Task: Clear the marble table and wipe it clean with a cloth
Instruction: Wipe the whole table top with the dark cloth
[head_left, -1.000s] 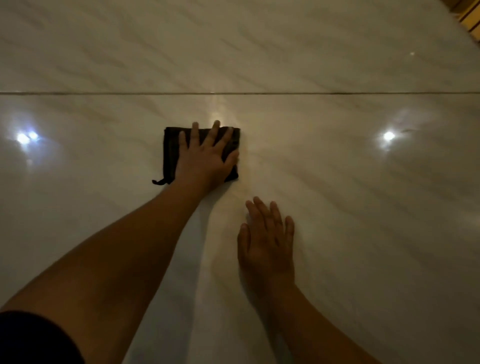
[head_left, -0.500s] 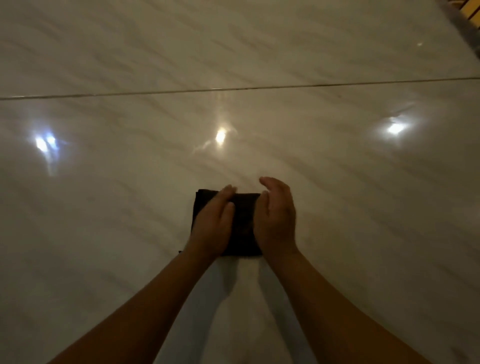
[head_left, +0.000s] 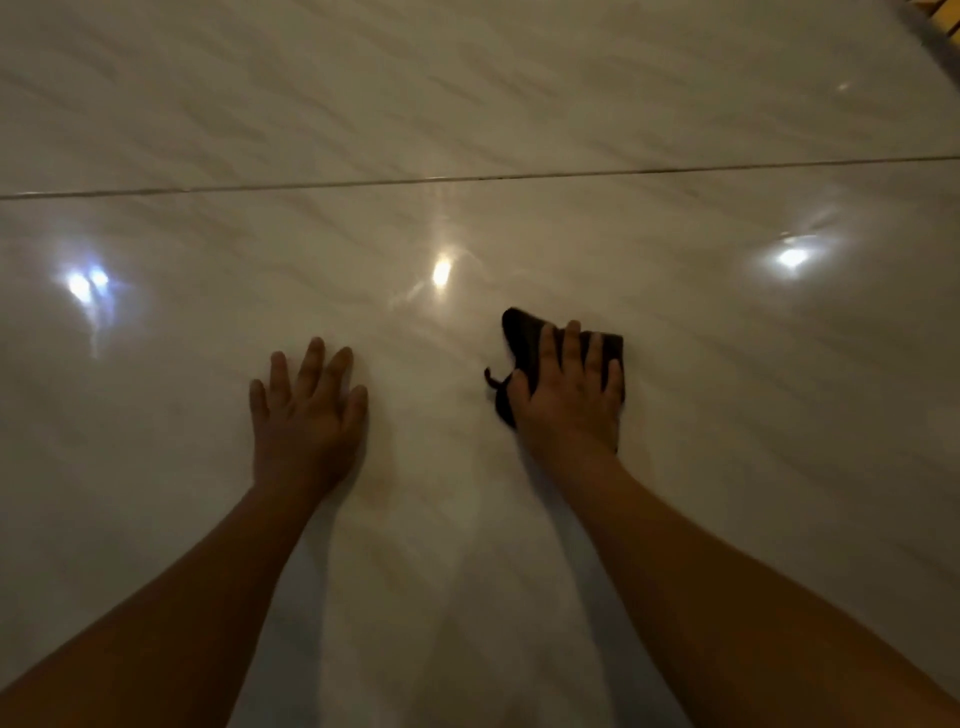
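With the left hand (head_left: 309, 410) spread flat on the marble table (head_left: 727, 493) as a brace, the right hand (head_left: 569, 397), fingers straight atop the dark cloth (head_left: 519, 335) right of centre, should flatten its seemingly bunched left edge and wipe in overlapping strokes.

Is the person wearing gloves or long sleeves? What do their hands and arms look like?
No gloves. The left hand and right hand are bare. The left forearm and right forearm are bare too, with no sleeve in view. I see no watch, ring or bracelet, though the light is dim.
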